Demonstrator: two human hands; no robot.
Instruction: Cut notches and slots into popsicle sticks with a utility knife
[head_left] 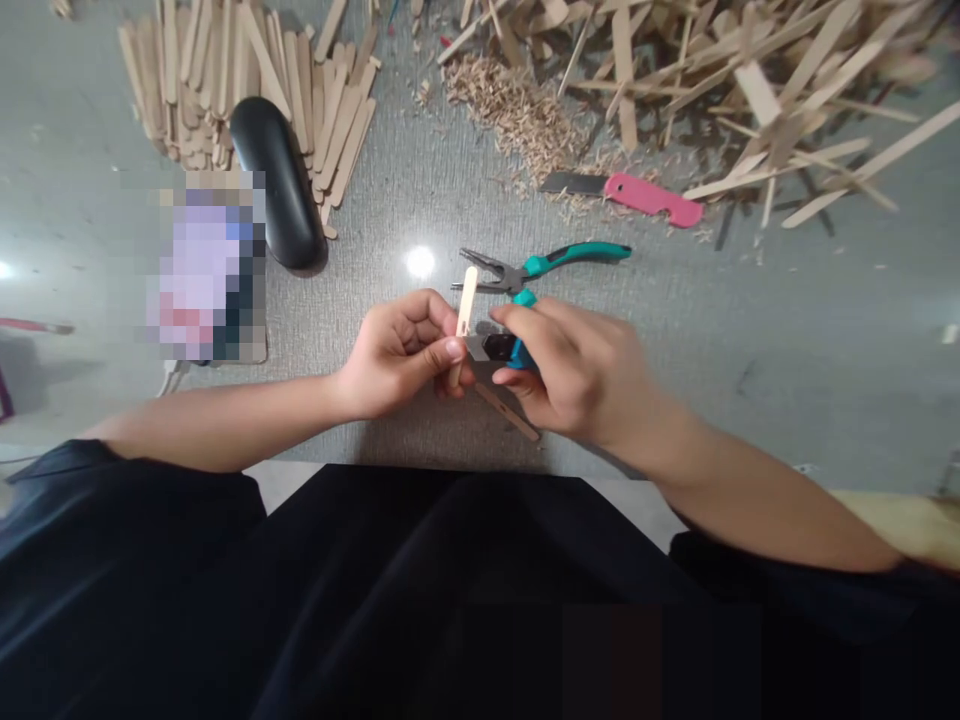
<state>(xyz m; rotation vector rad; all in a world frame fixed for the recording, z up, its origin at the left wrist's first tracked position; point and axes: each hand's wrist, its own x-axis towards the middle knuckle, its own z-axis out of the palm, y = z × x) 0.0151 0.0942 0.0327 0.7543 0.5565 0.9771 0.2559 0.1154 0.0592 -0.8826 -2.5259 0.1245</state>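
Note:
My left hand (pixel 401 350) is closed round a pale wooden stick (pixel 467 300) that stands nearly upright, its top end free above the fingers. My right hand (pixel 577 370) grips a teal-handled utility knife (pixel 499 347); its grey blade end rests against the stick just beside my left thumb. Both hands hover over the grey floor (pixel 420 200) in front of my dark-clothed lap. A thin brown stick (pixel 510 412) lies on the floor just under the hands.
Teal-handled pliers (pixel 540 268) lie just beyond the hands. A pink utility knife (pixel 637 193) lies farther right beside wood shavings (pixel 517 110). Stacked flat sticks (pixel 225 70) and a black case (pixel 276 180) sit at upper left; a loose stick heap (pixel 750 70) fills upper right.

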